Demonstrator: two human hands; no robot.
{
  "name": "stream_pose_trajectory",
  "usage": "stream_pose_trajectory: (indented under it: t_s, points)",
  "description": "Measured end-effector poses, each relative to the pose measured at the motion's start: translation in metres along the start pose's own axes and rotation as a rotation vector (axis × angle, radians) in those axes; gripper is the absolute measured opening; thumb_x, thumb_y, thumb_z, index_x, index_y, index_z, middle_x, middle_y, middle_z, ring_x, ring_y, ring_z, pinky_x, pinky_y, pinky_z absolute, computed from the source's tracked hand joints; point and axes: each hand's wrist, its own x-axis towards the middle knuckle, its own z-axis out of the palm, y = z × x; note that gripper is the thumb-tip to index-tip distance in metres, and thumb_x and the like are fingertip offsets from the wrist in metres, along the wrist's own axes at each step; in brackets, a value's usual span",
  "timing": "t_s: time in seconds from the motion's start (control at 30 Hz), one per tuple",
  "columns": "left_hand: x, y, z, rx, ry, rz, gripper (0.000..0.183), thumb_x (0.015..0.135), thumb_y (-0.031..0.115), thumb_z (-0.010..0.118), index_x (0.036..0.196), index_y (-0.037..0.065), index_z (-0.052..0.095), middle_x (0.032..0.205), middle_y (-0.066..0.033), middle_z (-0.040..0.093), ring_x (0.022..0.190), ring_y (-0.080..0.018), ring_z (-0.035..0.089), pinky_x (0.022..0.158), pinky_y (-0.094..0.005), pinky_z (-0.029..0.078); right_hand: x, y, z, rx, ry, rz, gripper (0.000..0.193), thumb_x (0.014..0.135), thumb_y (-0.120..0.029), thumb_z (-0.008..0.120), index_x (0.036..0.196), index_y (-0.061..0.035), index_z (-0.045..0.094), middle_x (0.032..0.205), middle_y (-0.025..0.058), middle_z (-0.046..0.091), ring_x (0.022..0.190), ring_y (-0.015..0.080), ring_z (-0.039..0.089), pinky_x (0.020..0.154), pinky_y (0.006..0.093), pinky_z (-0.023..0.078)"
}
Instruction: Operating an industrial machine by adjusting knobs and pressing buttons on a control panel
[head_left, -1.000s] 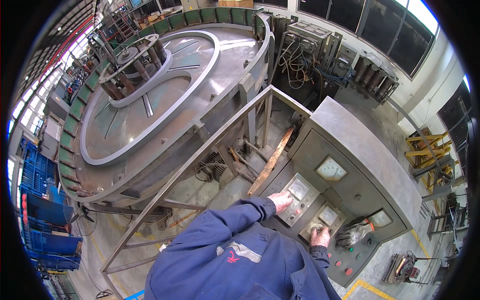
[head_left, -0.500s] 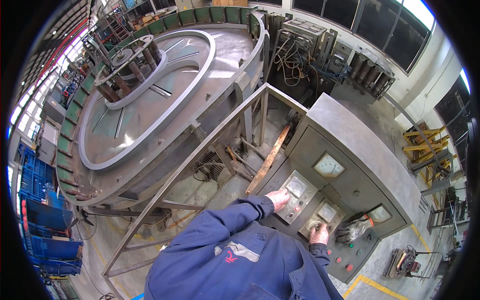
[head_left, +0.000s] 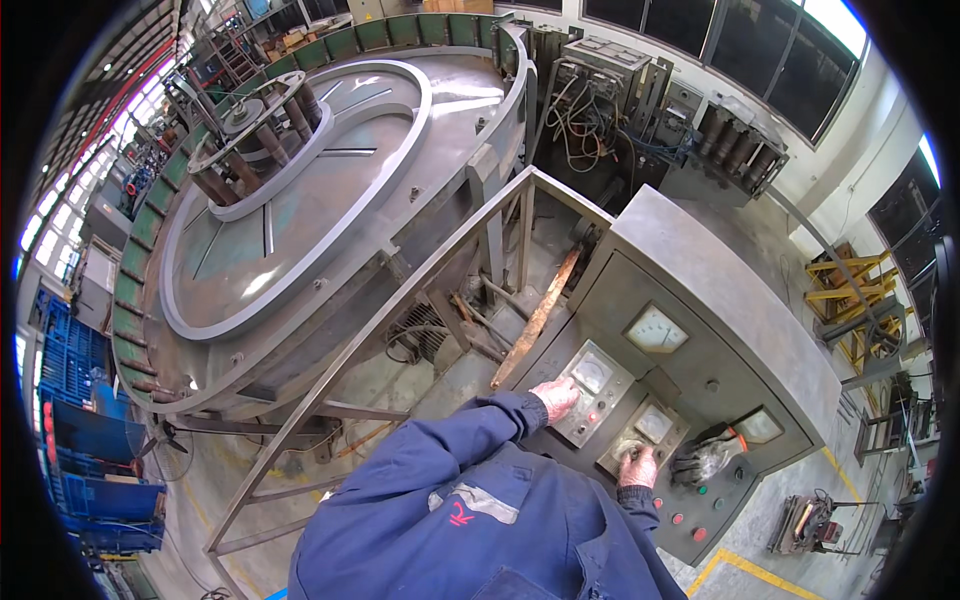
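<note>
Both hands are at a grey metal control cabinet [head_left: 690, 330]. My left hand [head_left: 556, 398] is closed at the left edge of one small control box [head_left: 578, 432], below its dial meter [head_left: 592, 374]; the fingers hide what they grip. On a second control box [head_left: 672, 440] with its own meter [head_left: 654, 424], my right hand [head_left: 637, 467] has its fingers closed round a knob [head_left: 627, 447]. A crumpled grey work glove [head_left: 704, 460] with an orange cuff lies on the panel just right of that hand. Red and green push buttons [head_left: 677, 519] sit lower on the panel.
A large round metal turntable [head_left: 340, 230] with a raised ring fills the far left. Between it and me runs an angle-iron frame [head_left: 400, 340]. A wooden stick [head_left: 535, 325] leans beside the cabinet. Cabled machinery [head_left: 590, 110] stands behind; a small wheeled cart [head_left: 805, 522] is at right.
The turntable has rotated: the slots and shiny patches on its surface have shifted position. Both hands stay where they were on the control boxes.
</note>
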Motion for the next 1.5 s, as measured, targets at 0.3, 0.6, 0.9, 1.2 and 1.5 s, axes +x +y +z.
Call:
stream_pose_trajectory:
  t_s: [0.3, 0.6, 0.9, 1.2, 1.5]
  points:
    - [0.001, 0.0, 0.0, 0.014, -0.057, -0.02, 0.022, 0.08, 0.007, 0.064, 0.101, 0.004, 0.059, 0.105, -0.0201, 0.057, 0.102, -0.0432, 0.062, 0.086, -0.0516, 0.053, 0.0, 0.0, 0.0, 0.001, 0.002, 0.008, 0.036, 0.087, -0.022, 0.076, 0.115, -0.0042, 0.061, 0.1, 0.0248, 0.072, 0.097, 0.042, 0.07, 0.085, 0.0493, 0.055]
    - [0.001, 0.001, -0.001, 0.002, -0.09, -0.063, 0.024, 0.081, 0.009, 0.065, 0.104, 0.005, 0.059, 0.108, -0.0197, 0.057, 0.105, -0.0427, 0.062, 0.088, -0.0521, 0.053, 0.0, -0.001, -0.001, 0.017, 0.005, 0.006, 0.035, 0.087, -0.021, 0.076, 0.114, -0.0053, 0.06, 0.099, 0.0243, 0.072, 0.095, 0.0423, 0.07, 0.084, 0.0495, 0.055]
    - [0.004, 0.003, 0.0, 0.02, -0.107, -0.074, 0.024, 0.081, 0.011, 0.067, 0.102, 0.006, 0.058, 0.107, -0.0184, 0.057, 0.103, -0.042, 0.062, 0.086, -0.0509, 0.053, -0.001, -0.001, -0.003, 0.002, -0.001, 0.019, 0.035, 0.087, -0.021, 0.076, 0.114, -0.0048, 0.06, 0.1, 0.0243, 0.072, 0.096, 0.0429, 0.07, 0.085, 0.05, 0.055]
    - [0.002, -0.007, 0.011, -0.097, -0.103, -0.109, 0.019, 0.096, 0.021, 0.05, 0.103, 0.006, 0.059, 0.106, -0.0237, 0.06, 0.106, -0.0421, 0.064, 0.09, -0.0497, 0.049, -0.001, -0.002, -0.005, -0.005, -0.009, 0.011, 0.036, 0.088, -0.023, 0.076, 0.116, -0.0046, 0.061, 0.1, 0.0241, 0.072, 0.097, 0.0428, 0.07, 0.086, 0.0503, 0.055]
    - [0.0, 0.0, 0.001, -0.109, -0.066, -0.129, 0.02, 0.09, 0.019, 0.056, 0.103, 0.004, 0.056, 0.108, -0.027, 0.061, 0.102, -0.0485, 0.061, 0.088, -0.0525, 0.05, 0.0, -0.006, -0.004, -0.019, 0.003, -0.002, 0.036, 0.087, -0.023, 0.075, 0.115, -0.005, 0.06, 0.097, 0.024, 0.072, 0.093, 0.0427, 0.071, 0.082, 0.0501, 0.056]
